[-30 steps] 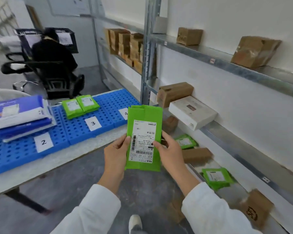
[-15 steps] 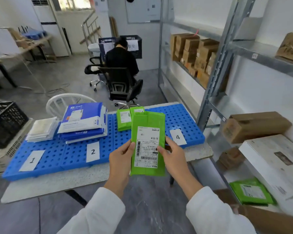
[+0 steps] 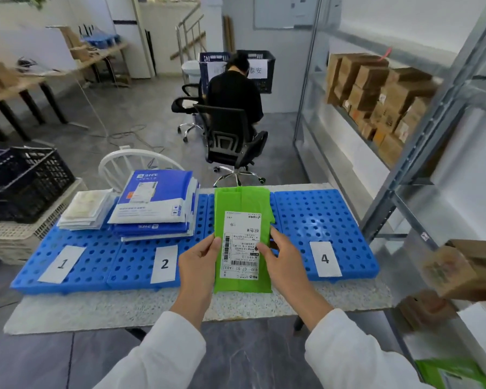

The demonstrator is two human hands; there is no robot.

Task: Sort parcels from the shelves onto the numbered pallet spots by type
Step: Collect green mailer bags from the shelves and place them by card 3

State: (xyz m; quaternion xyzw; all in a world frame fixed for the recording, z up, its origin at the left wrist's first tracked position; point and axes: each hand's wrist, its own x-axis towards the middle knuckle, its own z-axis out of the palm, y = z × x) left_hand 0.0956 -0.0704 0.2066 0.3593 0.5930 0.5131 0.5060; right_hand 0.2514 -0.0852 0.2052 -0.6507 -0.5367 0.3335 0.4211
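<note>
Thumbs (image 3: 216,244) are pressed flat on the printed face of a green parcel (image 3: 242,206), one at each long edge of its white label (image 3: 240,245); the other fingers are curled behind it and mostly hidden. The parcel is pinched in this way by the left hand (image 3: 198,262) at its nine o'clock and by the right hand (image 3: 282,259) at its three o'clock. It is held upright in the air with the label turned to the camera (the print reads upside down). White sleeves (image 3: 166,357) are worn on both arms.

Behind the parcel a blue pallet (image 3: 314,220) is laid on a pale speckled table (image 3: 152,307). Card 2 (image 3: 164,263) is seen just at the parcel's nine o'clock, card 1 (image 3: 61,263) further the same way, and card 4 (image 3: 324,258) at its three o'clock. The pallet section between cards 2 and 4 is largely covered by the parcel. A stack of blue-and-white mailers (image 3: 155,203) is piled beyond card 2, at the parcel's ten o'clock, and a stack of white pouches (image 3: 84,209) lies beside it, beyond card 1.

A black crate (image 3: 23,181) is set further out at nine o'clock. A metal shelf rack (image 3: 421,153) stands at three o'clock, and cardboard boxes (image 3: 376,96) are stacked on it at two o'clock. At twelve o'clock a person in black (image 3: 235,94) is seated on an office chair (image 3: 230,138), back turned.
</note>
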